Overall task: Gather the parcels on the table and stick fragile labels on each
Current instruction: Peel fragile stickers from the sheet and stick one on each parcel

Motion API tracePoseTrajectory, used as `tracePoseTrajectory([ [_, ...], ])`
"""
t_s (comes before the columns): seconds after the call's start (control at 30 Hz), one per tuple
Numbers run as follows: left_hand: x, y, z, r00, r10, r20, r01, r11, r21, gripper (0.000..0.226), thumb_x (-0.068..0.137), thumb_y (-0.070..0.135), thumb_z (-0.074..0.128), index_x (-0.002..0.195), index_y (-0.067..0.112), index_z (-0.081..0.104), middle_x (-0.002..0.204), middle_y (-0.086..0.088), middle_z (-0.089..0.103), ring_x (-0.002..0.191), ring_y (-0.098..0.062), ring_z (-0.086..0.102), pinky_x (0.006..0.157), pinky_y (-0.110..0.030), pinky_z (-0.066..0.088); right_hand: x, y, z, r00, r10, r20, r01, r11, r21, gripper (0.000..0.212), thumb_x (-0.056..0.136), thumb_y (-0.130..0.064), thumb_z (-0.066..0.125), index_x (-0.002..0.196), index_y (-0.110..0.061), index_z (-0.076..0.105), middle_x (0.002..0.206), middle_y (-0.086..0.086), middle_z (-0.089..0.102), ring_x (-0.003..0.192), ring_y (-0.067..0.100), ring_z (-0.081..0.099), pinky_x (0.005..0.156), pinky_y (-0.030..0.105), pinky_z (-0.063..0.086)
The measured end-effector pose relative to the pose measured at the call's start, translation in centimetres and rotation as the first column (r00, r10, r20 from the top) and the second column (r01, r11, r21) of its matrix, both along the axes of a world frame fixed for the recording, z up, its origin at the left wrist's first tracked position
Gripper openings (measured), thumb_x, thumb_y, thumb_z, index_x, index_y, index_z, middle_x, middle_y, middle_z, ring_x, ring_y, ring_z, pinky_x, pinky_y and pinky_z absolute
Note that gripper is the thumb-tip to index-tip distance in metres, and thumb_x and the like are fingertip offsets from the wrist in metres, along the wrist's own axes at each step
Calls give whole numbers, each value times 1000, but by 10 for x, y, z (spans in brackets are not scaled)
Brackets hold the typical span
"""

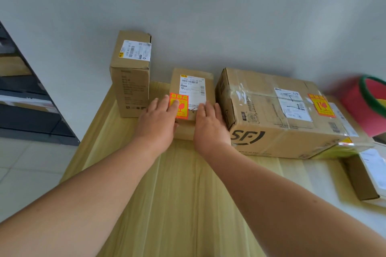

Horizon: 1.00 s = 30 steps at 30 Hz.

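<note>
A small cardboard parcel lies flat at the back middle of the wooden table. On its left part is a red-and-yellow fragile label. My left hand rests flat on the parcel's left edge, fingers over the label. My right hand lies flat on the parcel's right side. A tall parcel stands upright to the left. A large SF parcel lies to the right, bearing its own fragile label.
Another cardboard box sits at the table's right edge. A red basket with a green rim stands at the far right. Dark shelving stands left of the table. A grey wall runs behind the parcels.
</note>
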State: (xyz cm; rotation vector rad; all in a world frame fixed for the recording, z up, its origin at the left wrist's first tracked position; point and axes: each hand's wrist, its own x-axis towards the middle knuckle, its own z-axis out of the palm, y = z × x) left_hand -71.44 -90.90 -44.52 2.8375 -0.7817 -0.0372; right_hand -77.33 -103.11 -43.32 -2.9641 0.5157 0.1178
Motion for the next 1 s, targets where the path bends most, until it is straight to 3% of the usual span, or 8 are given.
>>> tracePoseTrajectory([
  [0.17,0,-7,5,999,40,-33,-40,999,4,68,97,28,50,152,20,11,160,-7,9,144,-33,14,114,-45,26,2,1,5,1000,-7,7,7,999,32,75,92,-6,46,152,-8,0,160,7,-1,147,27,-7,119,38,10],
  [0.43,-69,22,33,997,70,-45,-70,998,-8,82,93,39,56,153,20,3,161,-8,4,147,-29,5,118,-42,12,-78,12,25,995,96,16,-97,994,51,77,89,0,40,153,-15,1,161,3,-5,148,23,-8,120,40,5],
  [0.57,-128,40,55,996,70,-56,-71,997,-17,81,92,41,56,153,19,7,160,-10,7,145,-29,14,117,-41,17,-130,15,47,995,96,14,-97,978,186,64,98,-17,44,153,-17,12,162,2,2,148,24,5,118,38,14],
  [0.7,-205,65,77,968,172,-181,-186,980,-63,79,92,46,53,153,20,8,160,-8,10,145,-27,16,115,-44,23,-206,16,62,995,97,7,-93,931,352,66,97,-38,50,151,-17,20,161,1,9,144,24,22,111,38,29],
  [0.83,-294,88,85,885,268,-381,-351,922,-166,80,92,53,49,153,22,7,161,-3,9,146,-22,15,115,-41,23,-295,18,64,998,58,19,-60,857,511,73,92,-51,51,151,-19,22,160,-1,15,141,18,29,108,35,31],
  [1.0,-377,98,82,768,349,-537,-543,800,-256,88,87,51,58,153,16,9,159,-5,15,144,-21,20,112,-33,22,-382,27,59,1000,31,-2,-22,746,665,83,87,-54,57,152,-21,17,160,-3,13,145,13,17,113,30,21],
])
